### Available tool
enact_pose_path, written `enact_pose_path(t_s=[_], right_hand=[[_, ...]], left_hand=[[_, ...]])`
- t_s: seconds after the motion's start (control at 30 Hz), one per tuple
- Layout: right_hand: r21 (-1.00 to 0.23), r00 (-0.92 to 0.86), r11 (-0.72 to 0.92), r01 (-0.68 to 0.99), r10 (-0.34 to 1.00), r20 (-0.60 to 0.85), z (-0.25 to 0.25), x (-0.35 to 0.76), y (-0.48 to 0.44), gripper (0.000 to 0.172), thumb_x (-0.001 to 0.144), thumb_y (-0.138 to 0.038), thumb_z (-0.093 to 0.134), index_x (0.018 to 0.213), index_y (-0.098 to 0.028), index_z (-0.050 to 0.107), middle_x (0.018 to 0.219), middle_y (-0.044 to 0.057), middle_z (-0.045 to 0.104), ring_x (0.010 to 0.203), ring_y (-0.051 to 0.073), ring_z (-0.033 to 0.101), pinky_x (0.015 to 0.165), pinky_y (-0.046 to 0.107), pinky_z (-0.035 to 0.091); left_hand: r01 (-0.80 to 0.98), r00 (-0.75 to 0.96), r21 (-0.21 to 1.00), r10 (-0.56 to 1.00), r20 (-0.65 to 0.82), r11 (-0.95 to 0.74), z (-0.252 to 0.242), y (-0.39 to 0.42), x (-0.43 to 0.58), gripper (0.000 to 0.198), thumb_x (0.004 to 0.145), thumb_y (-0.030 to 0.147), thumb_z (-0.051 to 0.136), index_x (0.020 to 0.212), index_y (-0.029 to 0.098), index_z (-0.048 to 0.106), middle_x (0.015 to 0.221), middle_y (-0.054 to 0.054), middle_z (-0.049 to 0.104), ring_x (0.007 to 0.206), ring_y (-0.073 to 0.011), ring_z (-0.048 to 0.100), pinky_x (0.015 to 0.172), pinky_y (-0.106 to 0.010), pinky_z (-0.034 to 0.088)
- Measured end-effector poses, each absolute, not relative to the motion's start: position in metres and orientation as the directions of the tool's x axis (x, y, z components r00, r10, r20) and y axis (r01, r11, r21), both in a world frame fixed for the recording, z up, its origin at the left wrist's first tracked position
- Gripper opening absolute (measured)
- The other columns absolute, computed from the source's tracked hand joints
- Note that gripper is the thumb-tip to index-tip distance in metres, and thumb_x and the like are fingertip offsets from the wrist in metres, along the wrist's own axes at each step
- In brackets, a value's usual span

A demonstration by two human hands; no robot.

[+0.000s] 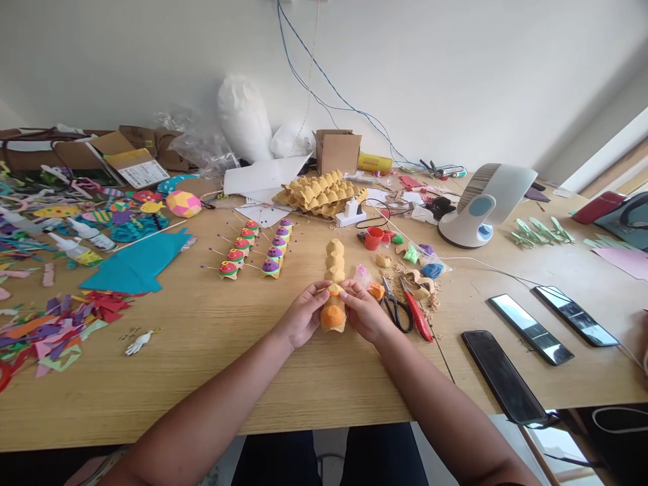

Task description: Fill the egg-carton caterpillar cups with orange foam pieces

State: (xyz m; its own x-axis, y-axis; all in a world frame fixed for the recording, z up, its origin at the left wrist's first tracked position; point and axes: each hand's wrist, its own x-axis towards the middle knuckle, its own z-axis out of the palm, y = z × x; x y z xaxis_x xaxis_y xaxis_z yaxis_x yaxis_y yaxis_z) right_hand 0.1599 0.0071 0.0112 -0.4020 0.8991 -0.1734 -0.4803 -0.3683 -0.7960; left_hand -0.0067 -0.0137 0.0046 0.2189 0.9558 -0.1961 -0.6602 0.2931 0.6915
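Note:
A strip cut from a yellow egg carton lies lengthwise before me on the table. Orange clay covers its nearest bump, and a smaller orange piece shows on the second bump. My left hand grips the strip's left side, thumb and fingertips at that second bump. From the right, my right hand closes on the same bump with its fingertips. Further left stand two finished-looking strips with pins, a red and green caterpillar and a purple and yellow one.
Scissors, a red-handled cutter and bagged clay lie right of my hands. Egg cartons are stacked behind. A white fan and several phones, one black, stand right. Blue felt and colourful scraps spread left.

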Motion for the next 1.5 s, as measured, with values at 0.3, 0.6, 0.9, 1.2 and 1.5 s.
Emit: enact_pose_path(t_s=[0.3, 0.6, 0.9, 1.2, 1.5], right_hand=[[-0.719, -0.467, -0.446, -0.533, 0.864, -0.190, 0.013, 0.157, 0.000, 0.044, 0.071, -0.031, 0.092, 0.099, -0.026, 0.057, 0.086, -0.005, 0.072, 0.072, 0.012, 0.066, 0.067, 0.025, 0.052], [-0.737, -0.397, -0.383, -0.557, 0.902, -0.168, 0.012, 0.152, -0.001, 0.046, 0.068, -0.030, 0.094, 0.097, -0.026, 0.058, 0.081, -0.006, 0.069, 0.068, 0.011, 0.062, 0.064, 0.023, 0.050], [-0.752, -0.389, -0.350, -0.558, 0.911, -0.136, 0.010, 0.148, -0.003, 0.044, 0.069, -0.030, 0.093, 0.099, -0.025, 0.060, 0.086, -0.005, 0.071, 0.073, 0.011, 0.064, 0.067, 0.023, 0.050], [-0.769, -0.374, -0.332, -0.547, 0.918, -0.131, 0.010, 0.149, -0.002, 0.043, 0.070, -0.032, 0.093, 0.098, -0.025, 0.061, 0.087, -0.005, 0.071, 0.075, 0.011, 0.065, 0.069, 0.024, 0.049], [-0.760, -0.386, -0.327, -0.561, 0.916, -0.109, 0.012, 0.149, -0.002, 0.043, 0.071, -0.031, 0.092, 0.100, -0.026, 0.060, 0.089, -0.005, 0.071, 0.077, 0.012, 0.065, 0.072, 0.025, 0.050]], left_hand=[[-0.643, 0.190, 0.719, 0.964, -0.184, 0.264, 0.004, -0.013, -0.009, 0.044, 0.071, 0.022, 0.091, 0.109, 0.018, 0.070, 0.098, -0.002, 0.078, 0.083, -0.0126, 0.072, 0.072, -0.022, 0.054], [-0.639, 0.209, 0.728, 0.967, -0.146, 0.248, 0.006, -0.014, -0.007, 0.046, 0.072, 0.021, 0.090, 0.113, 0.019, 0.069, 0.102, -0.003, 0.077, 0.087, -0.0129, 0.071, 0.074, -0.022, 0.054], [-0.640, 0.126, 0.739, 0.978, -0.166, 0.208, 0.008, -0.014, -0.005, 0.047, 0.066, 0.021, 0.094, 0.106, 0.017, 0.069, 0.094, -0.002, 0.076, 0.080, -0.0126, 0.070, 0.072, -0.023, 0.052], [-0.665, 0.181, 0.702, 0.967, -0.178, 0.254, 0.006, -0.013, -0.010, 0.046, 0.067, 0.020, 0.093, 0.108, 0.019, 0.071, 0.096, -0.002, 0.077, 0.081, -0.0133, 0.071, 0.072, -0.023, 0.053], [-0.678, 0.201, 0.686, 0.964, -0.172, 0.264, 0.004, -0.012, -0.010, 0.042, 0.069, 0.023, 0.092, 0.106, 0.020, 0.072, 0.094, -0.002, 0.077, 0.079, -0.0132, 0.071, 0.070, -0.023, 0.054]])
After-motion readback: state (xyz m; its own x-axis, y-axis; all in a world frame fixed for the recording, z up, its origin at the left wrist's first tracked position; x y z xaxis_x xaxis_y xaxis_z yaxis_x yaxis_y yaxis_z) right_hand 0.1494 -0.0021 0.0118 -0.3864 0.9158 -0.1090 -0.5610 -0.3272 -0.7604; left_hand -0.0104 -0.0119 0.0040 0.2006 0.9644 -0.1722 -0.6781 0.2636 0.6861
